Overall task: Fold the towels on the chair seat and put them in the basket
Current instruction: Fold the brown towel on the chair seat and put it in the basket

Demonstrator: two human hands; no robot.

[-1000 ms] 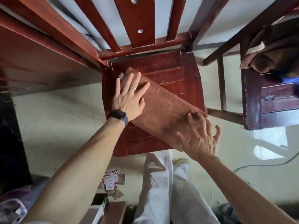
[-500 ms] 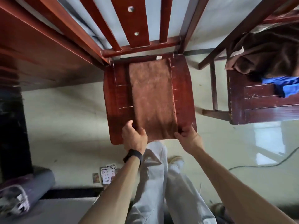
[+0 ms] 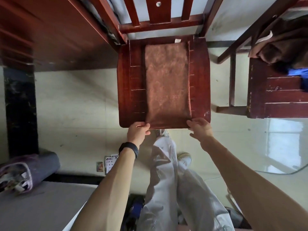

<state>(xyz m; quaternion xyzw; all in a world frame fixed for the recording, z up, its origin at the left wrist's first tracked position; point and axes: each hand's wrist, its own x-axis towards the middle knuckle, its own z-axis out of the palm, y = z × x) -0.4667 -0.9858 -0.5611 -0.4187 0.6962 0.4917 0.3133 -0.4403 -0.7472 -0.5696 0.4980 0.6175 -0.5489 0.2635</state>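
Observation:
A brown towel [image 3: 167, 84], folded into a long strip, lies flat down the middle of the red wooden chair seat [image 3: 131, 90], from the backrest to the front edge. My left hand [image 3: 138, 133] pinches the towel's near left corner at the seat's front edge. My right hand [image 3: 200, 129] holds the near right corner, fingers curled over the edge. No basket is in view.
A second wooden chair [image 3: 280, 97] stands at the right with a heap of brown and blue cloth [image 3: 286, 49] on it. A dark wooden table edge [image 3: 50, 30] is at the upper left. A rolled purple mat [image 3: 28, 170] and playing cards [image 3: 109, 164] lie on the tiled floor.
The towel went from lying slantwise under my flat hands to lying straight along the seat. Both hands moved to its near corners and took hold of them.

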